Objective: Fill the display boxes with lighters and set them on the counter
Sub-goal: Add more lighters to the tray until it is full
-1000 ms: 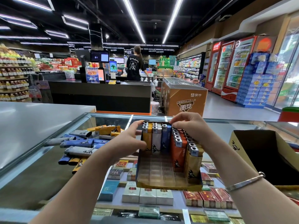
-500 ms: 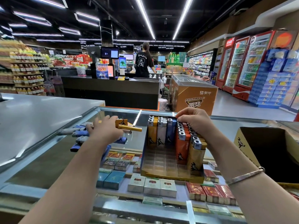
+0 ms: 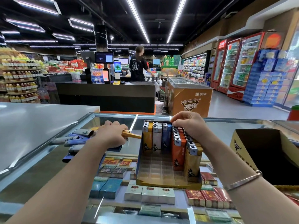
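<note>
A yellow display box (image 3: 168, 183) stands on the glass counter (image 3: 226, 126), part filled. Yellow, white and blue lighters (image 3: 155, 138) stand along its back, orange and yellow ones down its right side. My right hand (image 3: 189, 125) rests with fingers closed on the tops of the right-hand lighters at the back corner. My left hand (image 3: 110, 135) is over the loose pile of lighters (image 3: 76, 139) to the left, shut on a yellow lighter (image 3: 131, 135) that points toward the box.
An open dark carton (image 3: 265, 152) with yellow flaps stands at the right. Cigarette packs (image 3: 150, 194) lie under the glass. A grey countertop (image 3: 32, 123) lies left. Beyond are a checkout desk with a person, an orange freezer (image 3: 189, 96) and drink fridges.
My left hand left the box, went left to the loose pile and took hold of a yellow lighter. My right hand stayed on the lighters in the box.
</note>
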Demonstrator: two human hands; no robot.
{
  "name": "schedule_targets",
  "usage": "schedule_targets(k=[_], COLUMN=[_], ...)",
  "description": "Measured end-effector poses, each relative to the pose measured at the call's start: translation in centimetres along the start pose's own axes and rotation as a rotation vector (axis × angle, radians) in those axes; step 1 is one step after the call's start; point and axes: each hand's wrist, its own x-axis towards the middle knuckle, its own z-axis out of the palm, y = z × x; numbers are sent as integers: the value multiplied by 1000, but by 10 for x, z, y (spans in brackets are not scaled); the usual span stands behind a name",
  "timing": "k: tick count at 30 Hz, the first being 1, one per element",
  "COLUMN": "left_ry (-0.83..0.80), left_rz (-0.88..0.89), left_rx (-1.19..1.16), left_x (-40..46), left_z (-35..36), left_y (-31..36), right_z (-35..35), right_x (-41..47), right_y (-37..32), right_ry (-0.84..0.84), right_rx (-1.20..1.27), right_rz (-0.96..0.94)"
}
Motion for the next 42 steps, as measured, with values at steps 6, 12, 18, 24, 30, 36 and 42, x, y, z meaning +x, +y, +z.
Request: schedule_targets(k=[6, 12, 18, 24, 30, 36, 42], left_ry=[97, 108, 239, 217, 250, 470, 627], left_rz=[126, 110, 168, 123, 307, 359, 455], left_rx=[238, 221, 123, -286, -694, -208, -114], left_x=[-9, -13, -16, -27, -44, -55, -65], left_z=[-5, -6, -7, -28, -50, -47, -56], left_y=[22, 27, 17, 2, 33, 54, 61], right_z=[1, 0, 1, 0, -3, 5, 31], right_x=[2, 1, 1, 2, -2, -20, -34], right_y=[1, 0, 0, 1, -4, -32, -34], right_ry=[26, 16, 16, 11, 60, 201, 12], right_rx=[-9, -5, -17, -21, -113, -322, -986], right_rz=[-16, 4, 5, 10, -126, -639, -848])
